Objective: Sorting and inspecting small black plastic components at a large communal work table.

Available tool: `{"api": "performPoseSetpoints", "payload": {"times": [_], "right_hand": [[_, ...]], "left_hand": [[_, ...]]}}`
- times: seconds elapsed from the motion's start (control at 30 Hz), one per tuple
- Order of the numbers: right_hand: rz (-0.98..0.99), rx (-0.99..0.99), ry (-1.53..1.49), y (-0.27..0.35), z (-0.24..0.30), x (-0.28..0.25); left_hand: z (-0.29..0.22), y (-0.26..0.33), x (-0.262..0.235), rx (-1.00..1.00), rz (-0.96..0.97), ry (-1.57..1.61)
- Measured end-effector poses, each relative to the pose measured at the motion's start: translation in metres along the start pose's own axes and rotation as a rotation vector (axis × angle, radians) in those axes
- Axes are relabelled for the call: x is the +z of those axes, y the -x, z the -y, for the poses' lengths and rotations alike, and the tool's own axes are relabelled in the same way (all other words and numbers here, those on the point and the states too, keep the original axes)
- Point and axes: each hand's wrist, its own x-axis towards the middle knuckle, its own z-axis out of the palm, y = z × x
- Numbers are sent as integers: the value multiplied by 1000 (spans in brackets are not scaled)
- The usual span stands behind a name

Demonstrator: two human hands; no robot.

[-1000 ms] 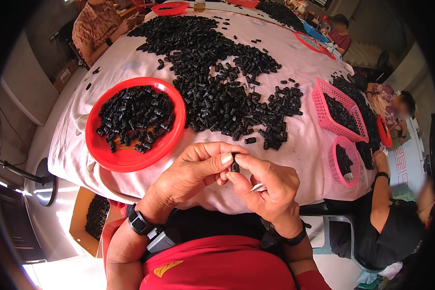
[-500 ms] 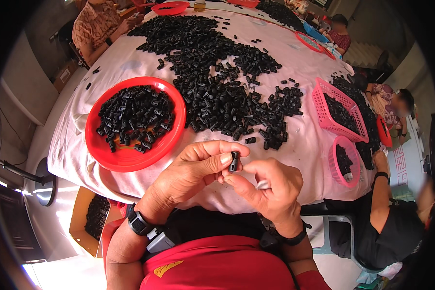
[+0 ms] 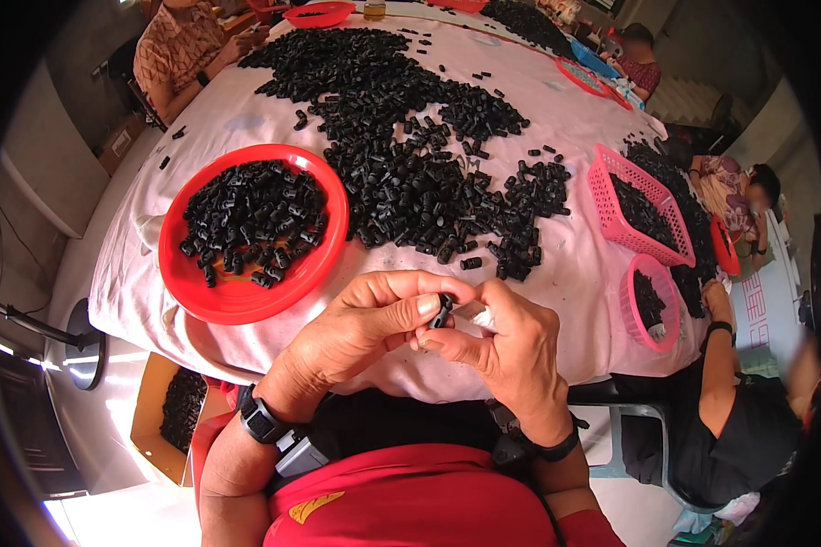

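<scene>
My left hand [image 3: 360,321] pinches a small black cylindrical plastic part [image 3: 441,312] with a slot in its side, between thumb and fingers. The part sits tilted, just above the near edge of the table. Close against it is my right hand [image 3: 524,342], fingers bent, thumb tip and forefinger at the part's right side. A crumpled white piece [image 3: 483,318], perhaps cloth or tissue, shows between the right fingers. Left of my hands a red round tray [image 3: 339,228] holds many similar black parts. Beyond my hands a large loose pile of them [image 3: 401,187] spreads over the table.
A pink rectangular basket [image 3: 602,196] and a pink round basket [image 3: 668,328], both with black parts, stand at the right. A pink cloth [image 3: 556,264] covers the table. A cardboard box [image 3: 150,415] of black parts is below at left. Several people sit around the table.
The black part has tipped from nearly upright to a slant. My right hand has turned and its forefinger has come up to the part, with the white piece shifting up and left.
</scene>
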Motion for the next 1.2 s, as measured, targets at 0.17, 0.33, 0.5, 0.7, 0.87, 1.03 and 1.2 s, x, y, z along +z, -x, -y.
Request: {"api": "performPoseSetpoints", "payload": {"times": [0.17, 0.33, 0.5, 0.7, 0.87, 1.03, 1.2], "right_hand": [[-15, -19, 35, 1, -2, 1], [-27, -38, 4, 0, -3, 2], [-14, -56, 40, 0, -2, 0], [-9, -56, -28, 4, -6, 9], [-49, 43, -4, 2, -9, 0], [-124, 193, 73, -3, -21, -3], [9, 264, 210, -2, -38, -2]], "left_hand": [[-2, 0, 3, -4, 0, -14], [-2, 0, 4, -18, -15, 9], [-1, 0, 3, -30, -17, 4], [-2, 1, 3, -17, -20, 2], [-23, 0, -9, 175, -163, 75], [-64, 19, -66, 516, -433, 666], [-71, 29, -81, 574, -524, 725]]}}
